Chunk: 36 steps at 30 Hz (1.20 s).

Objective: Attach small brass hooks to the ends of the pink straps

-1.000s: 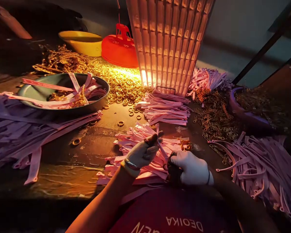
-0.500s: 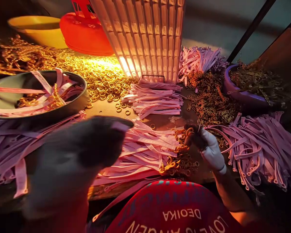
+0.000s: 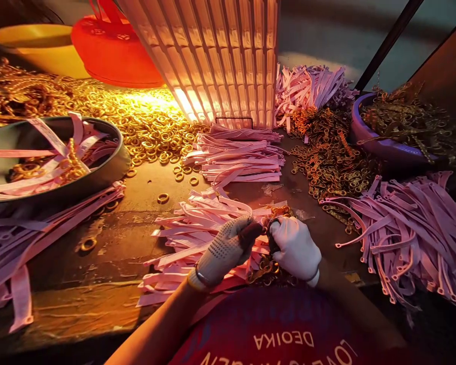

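Observation:
My left hand (image 3: 226, 251), in a dotted white glove with dark fingertips, is closed over the near strap pile. Beside it, almost touching, my right hand (image 3: 294, 248) is curled shut in a white glove. A small piece between the fingertips of both is too hidden to make out. Beneath them lies a pile of pink straps (image 3: 190, 248), with gold rings and clasps (image 3: 268, 268) at its right end. Farther back sits a second stack of pink straps (image 3: 243, 154).
A green bowl (image 3: 119, 152) with straps stands left, before heaped gold rings (image 3: 152, 129). An orange-red lamp (image 3: 117, 56) and ribbed plastic panel (image 3: 228, 56) are behind. Right are metal clasps (image 3: 334, 162), a purple bowl (image 3: 387, 147) and more pink straps (image 3: 414, 233).
My left hand has swung down and right from the left side to meet my right hand. My right hand has shifted slightly left and lower. The view has moved a little.

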### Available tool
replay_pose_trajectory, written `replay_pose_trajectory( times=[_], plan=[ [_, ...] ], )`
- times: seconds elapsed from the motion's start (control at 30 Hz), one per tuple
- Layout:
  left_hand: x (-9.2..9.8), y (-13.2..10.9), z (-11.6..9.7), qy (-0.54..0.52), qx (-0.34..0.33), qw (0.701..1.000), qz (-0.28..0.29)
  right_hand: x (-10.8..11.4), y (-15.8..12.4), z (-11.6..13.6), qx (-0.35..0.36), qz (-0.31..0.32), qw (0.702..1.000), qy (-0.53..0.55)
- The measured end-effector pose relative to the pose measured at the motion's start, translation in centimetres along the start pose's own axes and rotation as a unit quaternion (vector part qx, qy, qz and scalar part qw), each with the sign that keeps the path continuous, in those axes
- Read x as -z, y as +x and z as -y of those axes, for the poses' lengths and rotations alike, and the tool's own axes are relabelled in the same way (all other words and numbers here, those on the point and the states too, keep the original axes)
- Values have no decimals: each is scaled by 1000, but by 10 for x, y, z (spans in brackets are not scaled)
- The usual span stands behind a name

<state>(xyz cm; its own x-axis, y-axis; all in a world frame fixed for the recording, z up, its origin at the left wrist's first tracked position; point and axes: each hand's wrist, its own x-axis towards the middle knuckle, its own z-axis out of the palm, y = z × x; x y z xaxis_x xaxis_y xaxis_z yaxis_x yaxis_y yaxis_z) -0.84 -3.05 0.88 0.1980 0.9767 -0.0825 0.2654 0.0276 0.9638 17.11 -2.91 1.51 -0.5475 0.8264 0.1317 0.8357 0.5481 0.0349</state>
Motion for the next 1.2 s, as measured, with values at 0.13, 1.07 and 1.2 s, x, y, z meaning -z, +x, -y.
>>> replay_pose_trajectory(
  times=[0.13,1.07,1.2],
  plan=[
    [12,2,2,115,-67,991,16,-11,4,6,30,-102,993,-58],
    [-6,-24,21,186,-48,981,16,0,13,1,108,173,978,44],
    [-5,-18,21,202,-68,977,17,-4,12,-1,116,168,978,42]
  ],
)
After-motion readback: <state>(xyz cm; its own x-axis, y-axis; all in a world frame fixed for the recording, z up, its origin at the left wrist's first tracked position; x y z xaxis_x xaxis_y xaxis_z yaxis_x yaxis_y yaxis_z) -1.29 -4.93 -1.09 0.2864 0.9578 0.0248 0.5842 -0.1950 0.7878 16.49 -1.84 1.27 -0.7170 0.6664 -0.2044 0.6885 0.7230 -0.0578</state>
